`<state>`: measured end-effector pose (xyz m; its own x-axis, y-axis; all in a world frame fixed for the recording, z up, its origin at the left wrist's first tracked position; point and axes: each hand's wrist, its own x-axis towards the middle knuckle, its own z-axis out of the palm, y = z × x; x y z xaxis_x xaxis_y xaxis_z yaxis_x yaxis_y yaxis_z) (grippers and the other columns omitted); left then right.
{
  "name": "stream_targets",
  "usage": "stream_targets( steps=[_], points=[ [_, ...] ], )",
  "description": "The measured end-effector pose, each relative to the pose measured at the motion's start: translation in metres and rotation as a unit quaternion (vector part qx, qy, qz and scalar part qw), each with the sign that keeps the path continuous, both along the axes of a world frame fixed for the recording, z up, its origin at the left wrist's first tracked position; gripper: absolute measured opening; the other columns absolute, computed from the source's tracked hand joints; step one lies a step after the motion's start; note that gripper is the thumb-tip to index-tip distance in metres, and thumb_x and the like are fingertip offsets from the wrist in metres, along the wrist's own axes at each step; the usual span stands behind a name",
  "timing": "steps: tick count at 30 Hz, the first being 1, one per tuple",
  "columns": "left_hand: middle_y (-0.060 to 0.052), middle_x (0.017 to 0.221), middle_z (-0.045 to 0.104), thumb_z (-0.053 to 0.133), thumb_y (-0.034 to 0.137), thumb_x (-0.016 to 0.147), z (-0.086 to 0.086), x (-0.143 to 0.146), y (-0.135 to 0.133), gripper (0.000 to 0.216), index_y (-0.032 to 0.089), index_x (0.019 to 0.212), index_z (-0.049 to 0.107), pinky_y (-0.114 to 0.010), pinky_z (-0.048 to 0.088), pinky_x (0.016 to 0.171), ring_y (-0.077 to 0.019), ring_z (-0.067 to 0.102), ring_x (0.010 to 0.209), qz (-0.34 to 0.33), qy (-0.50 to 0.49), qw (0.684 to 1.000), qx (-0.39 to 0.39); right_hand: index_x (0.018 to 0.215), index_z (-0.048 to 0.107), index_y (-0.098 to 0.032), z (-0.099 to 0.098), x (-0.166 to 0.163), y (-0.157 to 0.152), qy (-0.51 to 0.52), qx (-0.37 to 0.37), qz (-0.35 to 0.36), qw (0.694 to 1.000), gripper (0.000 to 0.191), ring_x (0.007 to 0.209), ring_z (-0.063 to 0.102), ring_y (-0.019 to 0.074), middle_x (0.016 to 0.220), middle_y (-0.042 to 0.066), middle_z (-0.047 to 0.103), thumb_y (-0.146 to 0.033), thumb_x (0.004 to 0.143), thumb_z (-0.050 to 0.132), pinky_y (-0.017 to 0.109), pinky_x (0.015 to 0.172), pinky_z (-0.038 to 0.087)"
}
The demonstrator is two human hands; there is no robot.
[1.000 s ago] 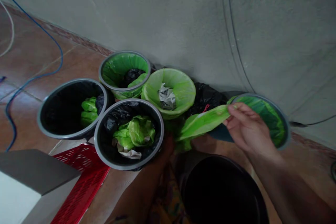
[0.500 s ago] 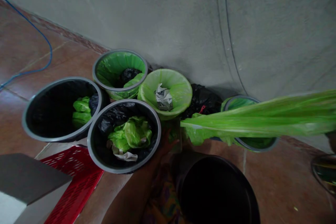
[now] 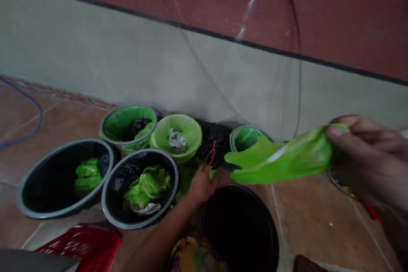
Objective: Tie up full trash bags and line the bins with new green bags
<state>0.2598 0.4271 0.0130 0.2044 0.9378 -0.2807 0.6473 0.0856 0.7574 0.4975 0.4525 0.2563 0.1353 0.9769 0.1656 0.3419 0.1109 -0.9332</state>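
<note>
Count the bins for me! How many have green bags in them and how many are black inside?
Bins lined with a green bag: 3
Bins black inside: 3
Total bins: 6

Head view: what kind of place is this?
Probably an indoor floor along a wall, maybe a utility or work corner: lined bins cluster on terracotta tiles, cables run down the painted wall, and the right hand holds a green bag.

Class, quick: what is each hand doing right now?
Left hand: down among green bags by the bins; grip cannot be told.
Right hand: closed on a green bag.
</note>
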Motion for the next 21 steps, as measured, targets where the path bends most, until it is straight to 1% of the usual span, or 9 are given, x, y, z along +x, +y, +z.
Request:
stream_targets(
  steps=[3, 5, 6, 8, 9, 11, 14, 17, 21],
  points=[
    [-0.014, 0.155, 0.044, 0.069, 0.033, 0.083, 0.108, 0.002, -0.004, 0.075, 0.019, 0.150, 0.041, -0.042, 0.037, 0.118, -0.0272, 0.043, 0.142, -0.103, -0.193, 0.961, 0.172, 0.076, 0.063, -0.021, 0.013, -0.021, -0.029, 0.048, -0.015, 0.029, 0.998, 0.030, 0.056, 0.055, 0.0095, 0.069, -0.001, 0.063, -0.043, 0.072, 0.084, 0.022, 0.051, 0.044],
    [-0.011, 0.150, 0.051, 0.076, 0.037, 0.077, 0.170, 0.014, -0.013, 0.081, 0.022, 0.149, 0.042, -0.042, 0.042, 0.114, -0.0273, 0.050, 0.135, -0.151, -0.228, 0.934, 0.228, 0.078, 0.064, -0.020, 0.021, -0.032, -0.049, 0.042, 0.005, 0.061, 0.997, 0.028, 0.066, 0.061, 0.0115, 0.079, 0.002, 0.069, -0.042, 0.075, 0.080, 0.023, 0.058, 0.049],
    [-0.010, 0.143, 0.057, 0.075, 0.034, 0.078, 0.194, 0.022, -0.018, 0.074, 0.022, 0.146, 0.047, -0.041, 0.045, 0.111, -0.0258, 0.056, 0.128, -0.139, -0.220, 0.934, 0.246, 0.079, 0.063, -0.019, 0.025, -0.036, -0.058, 0.027, 0.024, 0.072, 0.997, 0.027, 0.070, 0.062, 0.0124, 0.083, 0.003, 0.070, -0.042, 0.077, 0.078, 0.023, 0.061, 0.050],
    [-0.008, 0.123, 0.069, 0.063, 0.024, 0.085, 0.224, 0.036, -0.028, 0.045, 0.021, 0.130, 0.060, -0.037, 0.051, 0.103, -0.0212, 0.065, 0.111, -0.076, -0.188, 0.938, 0.281, 0.079, 0.062, -0.019, 0.034, -0.039, -0.074, -0.022, 0.086, 0.073, 0.993, 0.023, 0.072, 0.062, 0.0128, 0.085, 0.003, 0.069, -0.039, 0.081, 0.073, 0.023, 0.062, 0.049],
    [-0.006, 0.115, 0.072, 0.058, 0.017, 0.086, 0.232, 0.041, -0.032, 0.036, 0.020, 0.121, 0.064, -0.035, 0.052, 0.100, -0.0198, 0.067, 0.106, -0.052, -0.162, 0.938, 0.302, 0.078, 0.061, -0.019, 0.039, -0.036, -0.081, -0.061, 0.124, 0.063, 0.988, 0.019, 0.072, 0.061, 0.0127, 0.085, 0.003, 0.067, -0.036, 0.083, 0.070, 0.023, 0.062, 0.048],
    [-0.006, 0.107, 0.073, 0.053, 0.007, 0.081, 0.237, 0.040, -0.038, 0.036, 0.019, 0.111, 0.068, -0.033, 0.052, 0.098, -0.0190, 0.067, 0.101, -0.023, -0.097, 0.932, 0.349, 0.077, 0.060, -0.020, 0.045, -0.023, -0.093, -0.159, 0.194, 0.028, 0.968, 0.010, 0.072, 0.059, 0.0127, 0.084, 0.002, 0.065, -0.026, 0.085, 0.063, 0.024, 0.063, 0.046],
    [-0.007, 0.108, 0.072, 0.051, -0.001, 0.071, 0.230, 0.021, -0.048, 0.047, 0.019, 0.110, 0.069, -0.034, 0.053, 0.098, -0.0206, 0.067, 0.102, 0.002, 0.004, 0.921, 0.389, 0.077, 0.059, -0.021, 0.043, 0.009, -0.110, -0.301, 0.242, -0.033, 0.922, 0.011, 0.073, 0.059, 0.0141, 0.081, 0.002, 0.062, -0.013, 0.082, 0.053, 0.025, 0.067, 0.045],
    [-0.007, 0.108, 0.072, 0.049, -0.003, 0.066, 0.215, -0.007, -0.063, 0.051, 0.019, 0.107, 0.070, -0.034, 0.053, 0.099, -0.0217, 0.067, 0.102, 0.025, 0.062, 0.921, 0.383, 0.078, 0.058, -0.021, 0.025, 0.043, -0.126, -0.381, 0.222, -0.076, 0.894, 0.013, 0.072, 0.060, 0.0155, 0.082, 0.003, 0.061, -0.010, 0.080, 0.050, 0.026, 0.067, 0.045],
    [-0.010, 0.108, 0.073, 0.050, -0.004, 0.066, 0.196, -0.040, -0.087, 0.049, 0.015, 0.107, 0.071, -0.035, 0.054, 0.097, -0.0237, 0.069, 0.103, 0.085, 0.117, 0.925, 0.351, 0.080, 0.059, -0.020, -0.010, 0.074, -0.149, -0.425, 0.169, -0.096, 0.884, 0.012, 0.074, 0.062, 0.0171, 0.086, 0.006, 0.063, -0.011, 0.081, 0.050, 0.026, 0.069, 0.048]
  ],
)
